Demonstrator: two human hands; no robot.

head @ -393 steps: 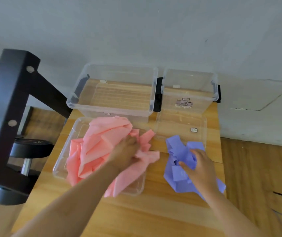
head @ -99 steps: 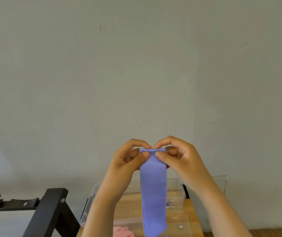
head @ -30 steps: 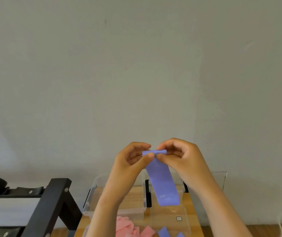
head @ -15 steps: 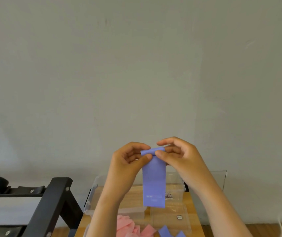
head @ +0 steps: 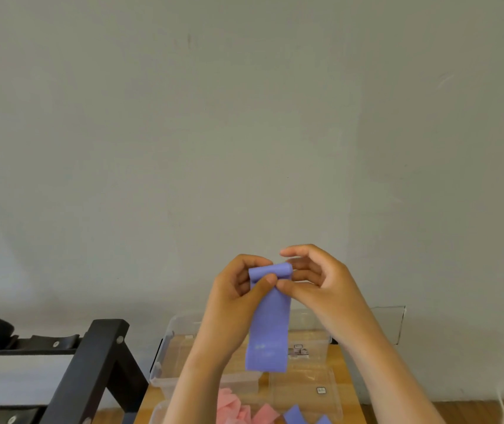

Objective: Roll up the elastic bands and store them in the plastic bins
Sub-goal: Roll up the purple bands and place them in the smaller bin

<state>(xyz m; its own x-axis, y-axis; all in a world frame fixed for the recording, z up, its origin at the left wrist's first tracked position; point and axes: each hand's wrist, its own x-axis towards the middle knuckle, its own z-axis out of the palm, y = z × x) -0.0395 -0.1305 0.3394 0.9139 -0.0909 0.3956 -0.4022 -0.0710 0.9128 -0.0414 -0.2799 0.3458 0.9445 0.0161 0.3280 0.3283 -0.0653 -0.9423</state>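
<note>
Head cam: my left hand (head: 236,290) & right hand (head: 324,286) pinch purple band (head: 269,332) at its rolled top, held up over bins (head: 165,356) at table (head: 344,362) far edge. Roll barely begun; pink band (head: 241,408) unrolled, bins look empty.

Holds the left hand (head: 238,289) and the right hand (head: 321,283) up close together, forearms angled in from the lower edge, thumbs nearly meeting. Pinches the rolled top of the purple band (head: 267,332) with the left thumb in front and the curled fingers over the top and behind. Sets the right thumb against the front of the same roll, just beside the left one, with the index finger arched above and the remaining fingers curled at the roll's right end.
</note>
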